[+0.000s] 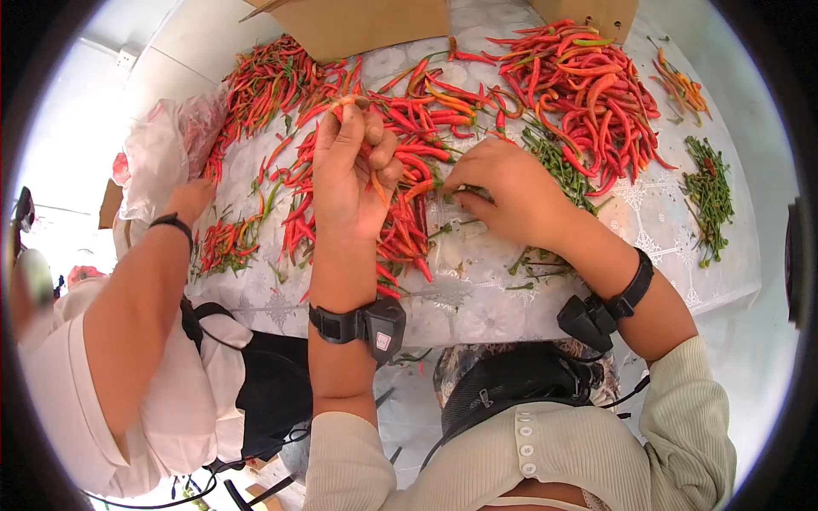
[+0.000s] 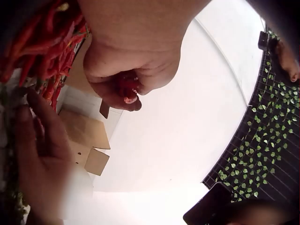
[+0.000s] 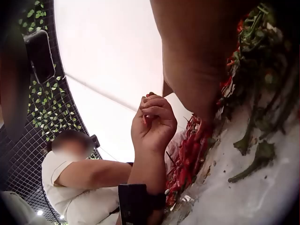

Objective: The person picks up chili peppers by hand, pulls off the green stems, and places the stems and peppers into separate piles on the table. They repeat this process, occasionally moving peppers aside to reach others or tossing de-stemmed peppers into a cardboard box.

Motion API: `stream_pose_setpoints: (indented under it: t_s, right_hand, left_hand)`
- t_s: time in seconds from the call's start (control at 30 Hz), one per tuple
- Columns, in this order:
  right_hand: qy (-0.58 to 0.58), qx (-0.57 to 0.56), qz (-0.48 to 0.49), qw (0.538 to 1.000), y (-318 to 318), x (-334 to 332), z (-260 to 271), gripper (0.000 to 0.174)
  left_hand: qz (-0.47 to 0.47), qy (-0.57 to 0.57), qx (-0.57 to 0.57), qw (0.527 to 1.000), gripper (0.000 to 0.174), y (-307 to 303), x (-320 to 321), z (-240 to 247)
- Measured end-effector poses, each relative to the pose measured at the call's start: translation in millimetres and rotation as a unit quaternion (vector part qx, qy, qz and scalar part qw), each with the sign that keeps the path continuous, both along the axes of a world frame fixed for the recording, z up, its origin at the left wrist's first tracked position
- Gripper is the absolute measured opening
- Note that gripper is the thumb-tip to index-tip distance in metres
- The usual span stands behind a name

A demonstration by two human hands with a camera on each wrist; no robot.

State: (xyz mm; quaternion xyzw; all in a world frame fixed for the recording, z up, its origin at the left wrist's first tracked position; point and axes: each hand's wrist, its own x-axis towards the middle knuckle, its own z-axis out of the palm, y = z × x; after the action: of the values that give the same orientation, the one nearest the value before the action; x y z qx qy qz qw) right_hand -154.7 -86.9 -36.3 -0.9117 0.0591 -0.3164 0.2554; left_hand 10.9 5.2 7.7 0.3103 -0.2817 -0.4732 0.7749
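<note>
My left hand (image 1: pixel 354 175) is raised over the heap with its fingers curled round red chili peppers (image 1: pixel 345 104). An orange tip sticks out below the palm. The right wrist view also shows the left hand (image 3: pixel 153 121) with a red pepper end between its fingers. Lower and to the right, my right hand (image 1: pixel 515 192) is bent over the table, its fingertips right at the green stem end of a red chili pepper (image 1: pixel 417 189). Whether it pinches that stem, I cannot tell. Loose red chilies (image 1: pixel 413 234) lie beneath and between both hands.
A large chili pile (image 1: pixel 596 94) lies at the back right, another (image 1: pixel 268 81) at the back left. Green stems (image 1: pixel 709 192) are heaped on the patterned tablecloth (image 1: pixel 511 319). Cardboard boxes (image 1: pixel 366 25) stand behind. Another person's arm (image 1: pixel 145 298) reaches in at left beside a plastic bag (image 1: pixel 162 149).
</note>
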Motion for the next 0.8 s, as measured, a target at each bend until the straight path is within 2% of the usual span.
stream_pose_setpoints:
  t_s: [0.27, 0.37, 0.47, 0.57, 0.8]
  right_hand:
    - [-0.151, 0.108, -0.117, 0.976, 4, -1, 18, 0.016]
    - [-0.211, 0.217, -0.095, 0.948, 3, 1, 19, 0.016]
    - [-0.244, 0.271, -0.087, 0.927, 0, 3, 17, 0.018]
    - [-0.254, 0.337, -0.079, 0.903, -3, 3, 15, 0.019]
    - [-0.259, 0.33, -0.074, 0.905, -6, 2, 15, 0.02]
  left_hand:
    - [-0.021, -0.005, 0.055, 0.998, 0.007, -1, 8, -6]
    - [0.037, -0.076, 0.146, 0.986, 0.009, -3, -5, 2]
    - [-0.023, -0.108, 0.145, 0.983, 0.012, -4, -9, -4]
    - [-0.036, -0.189, 0.138, 0.972, 0.017, -6, -13, -11]
    - [-0.056, -0.216, 0.158, 0.962, 0.025, -3, -16, -11]
